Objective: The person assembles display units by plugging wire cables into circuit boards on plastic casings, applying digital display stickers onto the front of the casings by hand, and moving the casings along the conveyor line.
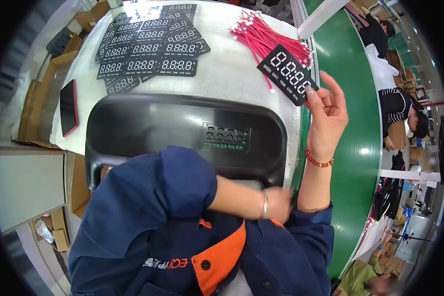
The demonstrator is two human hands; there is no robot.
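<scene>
Raised at the right, my right hand (328,106) pinches a black display panel (287,74) by its lower right corner. White digit shapes and small lettering cover the panel's face. My left arm reaches across my body, and my left hand (279,204) is a blur near the right end of a large black plastic housing (153,123); its fingers cannot be made out. The housing lies in front of me with a digit-shaped window (227,134) set into it, a green strip showing along the window's lower edge.
Several similar display panels (150,49) lie in overlapping rows on the white table (214,64). A bundle of red cables (271,37) rests at the far right. A phone (69,108) lies at the left edge. Beyond a green surface (352,118), other people (399,106) are present.
</scene>
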